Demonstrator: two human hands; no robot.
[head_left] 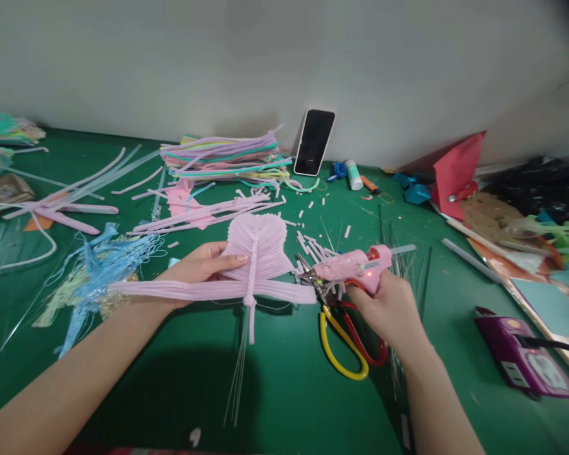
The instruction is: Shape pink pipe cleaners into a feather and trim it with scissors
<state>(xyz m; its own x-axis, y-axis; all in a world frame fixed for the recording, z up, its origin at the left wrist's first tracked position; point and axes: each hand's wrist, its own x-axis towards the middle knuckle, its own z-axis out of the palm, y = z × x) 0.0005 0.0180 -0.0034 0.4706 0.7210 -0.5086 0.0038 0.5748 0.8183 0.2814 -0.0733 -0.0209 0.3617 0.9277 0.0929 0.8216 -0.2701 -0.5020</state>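
My left hand is closed on a pink pipe-cleaner fan shape, its thumb on the front and the other fingers behind. A bundle of pink pipe cleaners runs crosswise below the fan, and thin wires hang from its stem. In my right hand is a pink hot glue gun, nozzle pointing left toward the fan, a glue stick protruding from its back. Beneath the gun lie scissors with one yellow and one red handle, beside short pink cut pieces.
Bundled pipe cleaners lie at the back beside a phone leaning on the wall. Blue tassels are on the left. A purple power strip sits at right, near coloured sheets. Loose wires lie behind my right hand.
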